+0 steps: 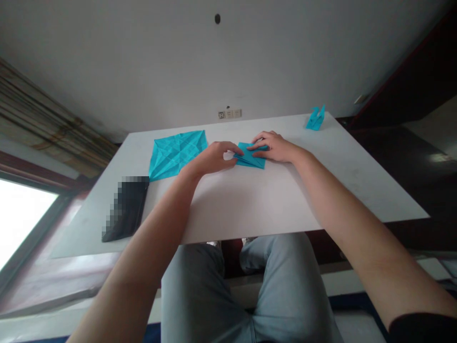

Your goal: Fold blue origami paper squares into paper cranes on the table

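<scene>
**Turquoise folded paper (252,164) lying between two hands on a white bench (250,200)**

Near the middle of the bench, a little toward its far edge, the small folded paper is lying with its layers showing along the near left side – a narrow gap is parting them there. The left hand (216,158) is pinching its left edge between index finger and thumb, the other fingers mostly hidden from view. The right hand (279,146) is coming in from the opposite side, palm down, its fingers slightly spread and resting over the top and right part of the paper, the thumb lying flat on it.

Just left of the left hand, a larger creased sheet (174,148) in the same turquoise is lying opened out, fold lines crossing it; whether the hand is touching it, I cannot tell. Its near left corner is meeting the end of a black oblong object (130,209), partly blurred out by pixels. Far to the right, close to the back corner, a small folded figure (315,120) is standing upright – turquoise again, with pointed tips.

Behind the bench, a plain wall (160,66) is carrying a row of sockets (229,114). Pale blue trousers (285,286) are showing below the near edge.
</scene>
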Available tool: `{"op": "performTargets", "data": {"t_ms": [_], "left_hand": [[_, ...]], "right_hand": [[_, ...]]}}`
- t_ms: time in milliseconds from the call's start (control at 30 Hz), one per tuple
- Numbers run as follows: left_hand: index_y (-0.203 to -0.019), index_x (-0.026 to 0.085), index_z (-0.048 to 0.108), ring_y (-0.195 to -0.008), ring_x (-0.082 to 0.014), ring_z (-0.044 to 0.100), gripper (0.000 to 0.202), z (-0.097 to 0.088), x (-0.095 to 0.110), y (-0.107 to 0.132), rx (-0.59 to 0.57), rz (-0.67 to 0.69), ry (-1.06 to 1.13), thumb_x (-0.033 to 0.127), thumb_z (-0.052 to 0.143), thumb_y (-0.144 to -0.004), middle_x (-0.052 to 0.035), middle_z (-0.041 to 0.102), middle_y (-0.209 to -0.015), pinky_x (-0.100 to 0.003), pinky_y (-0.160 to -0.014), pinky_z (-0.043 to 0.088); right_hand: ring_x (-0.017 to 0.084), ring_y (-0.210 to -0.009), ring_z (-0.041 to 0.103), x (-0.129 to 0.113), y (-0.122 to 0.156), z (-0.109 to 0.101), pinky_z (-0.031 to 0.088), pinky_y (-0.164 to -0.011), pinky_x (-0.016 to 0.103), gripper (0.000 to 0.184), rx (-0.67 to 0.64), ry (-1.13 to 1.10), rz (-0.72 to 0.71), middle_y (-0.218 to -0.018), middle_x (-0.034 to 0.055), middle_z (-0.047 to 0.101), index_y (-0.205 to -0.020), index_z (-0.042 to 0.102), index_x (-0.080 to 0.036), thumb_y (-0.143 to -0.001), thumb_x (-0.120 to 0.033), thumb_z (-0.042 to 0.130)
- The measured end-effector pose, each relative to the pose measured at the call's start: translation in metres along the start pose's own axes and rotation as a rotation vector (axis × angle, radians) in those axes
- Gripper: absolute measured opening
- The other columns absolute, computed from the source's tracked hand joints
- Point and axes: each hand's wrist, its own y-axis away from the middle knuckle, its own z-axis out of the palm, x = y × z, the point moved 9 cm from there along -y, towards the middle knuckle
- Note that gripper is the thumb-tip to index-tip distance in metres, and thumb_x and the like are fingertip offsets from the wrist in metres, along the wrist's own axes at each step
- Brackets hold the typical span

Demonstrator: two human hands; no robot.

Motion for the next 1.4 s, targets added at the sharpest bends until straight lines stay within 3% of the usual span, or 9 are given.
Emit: {"op": "performTargets", "data": {"t_ms": [200,267,400,500,600,800,1033,1200,1400], "left_hand": [[-0.118,0.023,0.087,-0.094,-0.0234,0.08,0.028,0.002,-0.003,-0.003,0.075,-0.089,-0.002,0.042,0.073,-0.102,-0.0071,0.088,-0.108,-0.037,-0.096,0.06],[-0.121,0.023,0.084,-0.093,-0.023,0.078,0.029,0.005,-0.003,-0.004,0.1,-0.094,-0.024,0.041,0.077,-0.1,-0.0069,0.086,-0.106,-0.037,-0.094,0.059],[-0.121,0.02,0.075,-0.095,-0.0226,0.074,0.042,0.005,-0.005,-0.006,0.208,-0.082,-0.078,0.038,0.092,-0.086,-0.011,0.079,-0.123,-0.036,-0.087,0.056],[-0.109,0.021,0.074,-0.087,-0.0209,0.069,0.03,0.012,-0.006,-0.008,0.177,-0.091,-0.094,0.037,0.09,-0.089,-0.0092,0.077,-0.114,-0.035,-0.081,0.052],[-0.1,0.022,0.075,-0.089,-0.0235,0.071,0.024,0.023,0.0,-0.008,0.075,-0.088,-0.131,0.045,0.083,-0.097,-0.0058,0.078,-0.1,-0.038,-0.089,0.051],[-0.113,0.023,0.079,-0.114,-0.0318,0.074,0.04,0.023,0.011,-0.004,0.034,-0.148,-0.233,0.056,0.088,-0.092,-0.0096,0.08,-0.123,-0.05,-0.113,0.045],[-0.124,0.026,0.082,-0.129,-0.0361,0.073,0.037,0.016,0.014,-0.002,0.003,-0.171,-0.254,0.052,0.082,-0.097,-0.0111,0.081,-0.132,-0.054,-0.119,0.041],[-0.131,0.026,0.082,-0.137,-0.0404,0.069,0.06,0.019,0.019,-0.001,-0.033,-0.148,-0.24,0.063,0.093,-0.085,-0.0119,0.079,-0.139,-0.056,-0.123,0.04],[-0.135,0.029,0.08,-0.144,-0.0419,0.065,0.071,0.025,0.021,-0.002,-0.072,-0.08,-0.147,0.061,0.101,-0.075,-0.0112,0.075,-0.147,-0.056,-0.127,0.04]], "right_hand": [[0.041,-0.132,0.066,-0.01,0.002,0.0,0.047,-0.124,0.063,0.035,-0.006,-0.092,-0.027,-0.136,0.0116,0.075,-0.12,0.094,-0.036,-0.093,-0.059,0.09],[0.038,-0.126,0.068,-0.013,0.002,0.001,0.053,-0.118,0.057,0.037,-0.01,-0.136,-0.025,-0.132,0.0109,0.073,-0.119,0.093,-0.035,-0.09,-0.057,0.093],[0.032,-0.112,0.07,-0.013,0.002,0.006,0.058,-0.106,0.049,0.039,-0.004,-0.199,0.0,-0.126,0.0092,0.07,-0.117,0.093,-0.033,-0.085,-0.055,0.096],[0.029,-0.102,0.069,-0.011,0.0,0.008,0.059,-0.101,0.047,0.035,0.003,-0.223,0.006,-0.12,0.0087,0.068,-0.116,0.094,-0.033,-0.088,-0.055,0.093],[0.027,-0.097,0.067,-0.009,0.0,0.007,0.059,-0.098,0.046,0.033,0.008,-0.231,0.002,-0.114,0.0082,0.066,-0.115,0.094,-0.033,-0.09,-0.053,0.092],[0.027,-0.101,0.066,-0.016,0.001,0.001,0.059,-0.098,0.046,0.037,0.001,-0.257,-0.025,-0.118,0.0086,0.064,-0.112,0.093,-0.03,-0.084,-0.054,0.097],[0.025,-0.088,0.062,-0.015,0.002,-0.001,0.057,-0.088,0.043,0.044,-0.001,-0.227,0.048,-0.107,0.007,0.065,-0.109,0.09,-0.028,-0.076,-0.055,0.101],[0.024,-0.087,0.059,-0.019,0.005,-0.003,0.053,-0.082,0.04,0.053,-0.03,-0.236,0.094,-0.103,0.0059,0.066,-0.108,0.087,-0.027,-0.067,-0.054,0.105],[0.023,-0.083,0.059,-0.008,0.007,-0.004,0.05,-0.075,0.037,0.071,-0.019,-0.379,0.177,-0.095,0.002,0.07,-0.125,0.079,-0.029,-0.064,-0.052,0.106]]}}
